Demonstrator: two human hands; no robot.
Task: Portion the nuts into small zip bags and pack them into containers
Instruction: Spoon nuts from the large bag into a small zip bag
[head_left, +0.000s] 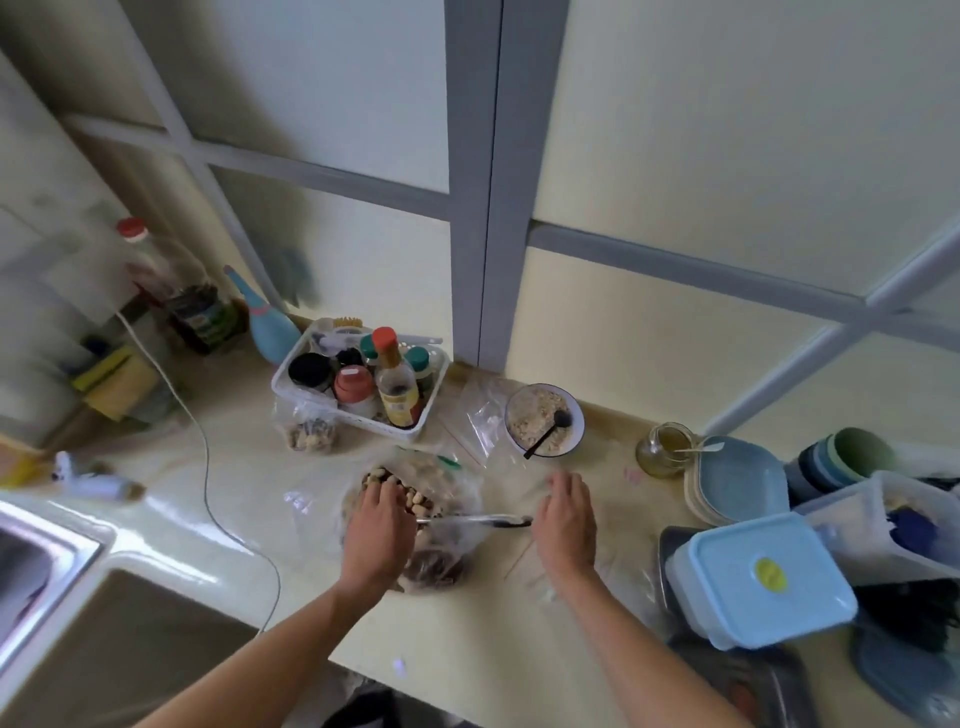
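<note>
A large clear bag of mixed nuts lies on the pale counter in the middle. My left hand reaches into its open mouth, fingers bent down among the nuts. A spoon with a black handle lies across the bag towards the right. My right hand hovers flat, fingers straight, over empty clear zip bags on the counter. A small filled bag of nuts sits further back on the left. A light blue lidded container stands at the right.
A white basket of condiment bottles stands behind the nuts. A bowl of oats with a black spoon and a glass jar sit at the back right. Stacked plates, cups and tubs crowd the right. A sink lies left.
</note>
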